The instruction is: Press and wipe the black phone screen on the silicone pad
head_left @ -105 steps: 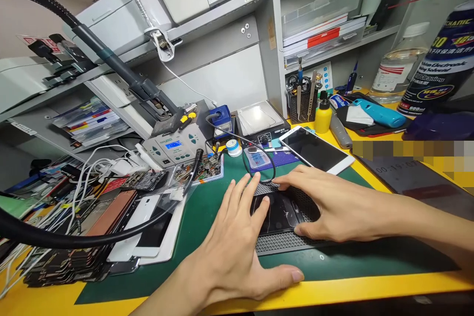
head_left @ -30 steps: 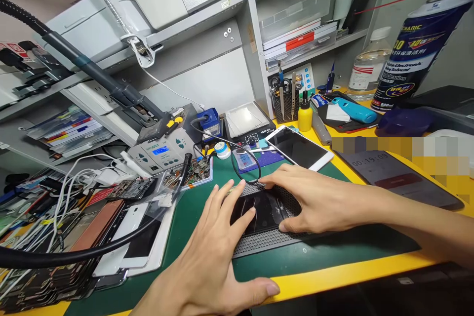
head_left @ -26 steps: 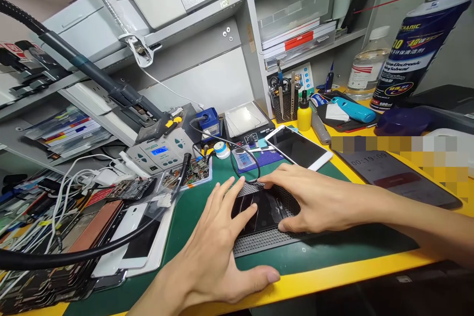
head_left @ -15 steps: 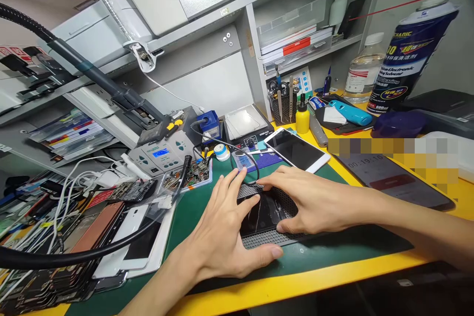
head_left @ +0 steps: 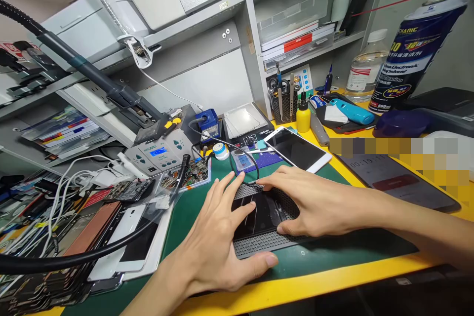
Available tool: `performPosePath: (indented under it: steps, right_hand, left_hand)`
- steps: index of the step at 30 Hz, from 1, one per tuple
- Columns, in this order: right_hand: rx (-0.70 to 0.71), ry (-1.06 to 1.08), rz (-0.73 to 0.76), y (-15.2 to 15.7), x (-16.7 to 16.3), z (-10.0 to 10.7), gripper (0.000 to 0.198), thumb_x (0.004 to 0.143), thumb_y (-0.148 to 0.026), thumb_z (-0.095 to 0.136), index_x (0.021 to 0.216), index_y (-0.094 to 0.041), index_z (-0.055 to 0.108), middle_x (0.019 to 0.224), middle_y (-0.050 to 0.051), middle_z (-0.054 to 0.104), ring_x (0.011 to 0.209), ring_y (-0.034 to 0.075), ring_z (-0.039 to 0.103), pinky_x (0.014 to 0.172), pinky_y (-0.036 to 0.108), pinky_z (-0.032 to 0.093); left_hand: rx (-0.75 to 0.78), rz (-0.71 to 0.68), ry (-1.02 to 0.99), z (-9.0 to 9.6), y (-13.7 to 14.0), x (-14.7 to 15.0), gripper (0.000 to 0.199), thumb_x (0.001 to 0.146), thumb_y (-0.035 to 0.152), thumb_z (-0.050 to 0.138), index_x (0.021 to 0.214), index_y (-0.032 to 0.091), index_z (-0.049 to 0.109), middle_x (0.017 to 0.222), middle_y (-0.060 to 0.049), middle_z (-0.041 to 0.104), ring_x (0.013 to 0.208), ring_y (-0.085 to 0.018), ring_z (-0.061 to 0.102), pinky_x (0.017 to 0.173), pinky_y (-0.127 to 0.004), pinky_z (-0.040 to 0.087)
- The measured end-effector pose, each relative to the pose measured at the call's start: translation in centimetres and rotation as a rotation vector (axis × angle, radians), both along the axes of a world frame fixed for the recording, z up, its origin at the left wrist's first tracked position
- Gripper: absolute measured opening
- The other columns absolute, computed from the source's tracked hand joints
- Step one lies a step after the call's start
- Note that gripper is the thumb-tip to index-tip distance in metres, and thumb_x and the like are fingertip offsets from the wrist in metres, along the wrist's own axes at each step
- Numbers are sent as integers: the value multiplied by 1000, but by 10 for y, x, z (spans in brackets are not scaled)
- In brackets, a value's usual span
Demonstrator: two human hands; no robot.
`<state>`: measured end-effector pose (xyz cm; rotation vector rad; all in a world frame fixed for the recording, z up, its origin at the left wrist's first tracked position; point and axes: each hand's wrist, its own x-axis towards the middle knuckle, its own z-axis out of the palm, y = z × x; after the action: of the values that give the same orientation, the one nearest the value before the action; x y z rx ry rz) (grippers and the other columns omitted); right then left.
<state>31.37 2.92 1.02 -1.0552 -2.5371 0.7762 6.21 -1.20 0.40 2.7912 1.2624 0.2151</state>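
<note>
A black phone screen (head_left: 255,219) with glossy streaks lies on a grey perforated pad (head_left: 261,244) in front of me. My left hand (head_left: 222,237) is open over the pad's left side, fingers spread; its index fingertip is over the screen, and I cannot tell whether it touches. Across the right end of the screen arches my right hand (head_left: 314,202), thumb at the near edge and fingertips toward the far edge. The palm hides the screen's right end.
A white phone (head_left: 298,149) lies behind my right hand, and another phone (head_left: 400,182) with a timer at the right. Stacked phone parts (head_left: 66,271) fill the left. A black hose (head_left: 111,252) crosses there. A control unit (head_left: 163,153) and solvent can (head_left: 414,54) stand farther back.
My left hand has shifted slightly left and toward me, exposing more of the screen and pad. My right hand stays nearly where it was. The view has shifted slightly.
</note>
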Motion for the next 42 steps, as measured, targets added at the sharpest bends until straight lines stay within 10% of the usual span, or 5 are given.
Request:
performPosePath:
  steps: [42]
  right_hand:
    - [5, 45, 32, 4, 3, -3, 65, 71, -36, 78, 131, -17, 58, 126, 13, 62, 114, 31, 57, 93, 40, 48]
  left_hand:
    - [16, -62, -7, -11, 6, 24, 98, 75, 79, 63, 147, 15, 49, 167, -26, 12, 155, -44, 8, 117, -74, 19]
